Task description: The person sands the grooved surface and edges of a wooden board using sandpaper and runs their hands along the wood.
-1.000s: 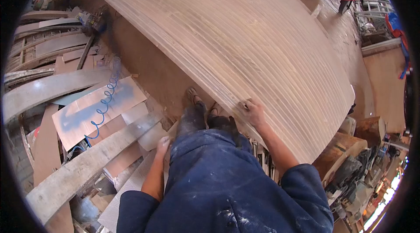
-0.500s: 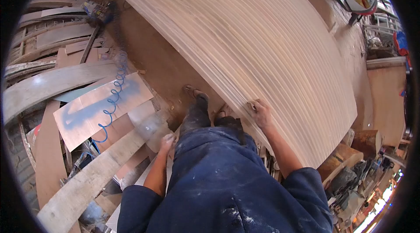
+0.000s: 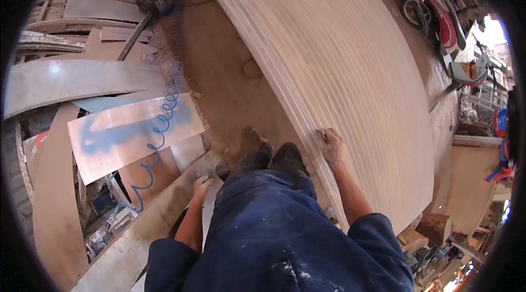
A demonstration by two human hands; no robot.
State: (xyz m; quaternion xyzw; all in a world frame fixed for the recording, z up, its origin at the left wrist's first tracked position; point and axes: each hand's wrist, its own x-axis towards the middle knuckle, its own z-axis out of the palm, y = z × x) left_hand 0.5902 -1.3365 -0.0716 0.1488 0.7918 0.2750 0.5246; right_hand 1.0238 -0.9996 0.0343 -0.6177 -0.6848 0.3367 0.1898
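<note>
A long panel (image 3: 350, 73) with a finely ribbed, pale wood-coloured face stretches from the top of the view down to my right side. My right hand (image 3: 332, 148) rests on it close to its left edge, fingers curled round a small pale piece whose kind I cannot make out. Low beside my left hip hangs my left hand (image 3: 201, 187), loosely closed, with nothing visible in it. It is nearest to a long, dusty board (image 3: 148, 221) and appears apart from it.
A blue coiled hose (image 3: 164, 122) crosses a sheet with blue spray marks (image 3: 131, 136) at left. Stacked boards (image 3: 82, 81) lie beyond. Brown floor (image 3: 241, 84) runs between them and the panel. A red and white motorcycle (image 3: 441, 23) stands at upper right, wood blocks (image 3: 435, 229) at lower right.
My view has turned, so the panel's edge and the hose appear farther right and more of the motorcycle shows. My feet have shifted in a step. My right hand stays on the ribbed panel.
</note>
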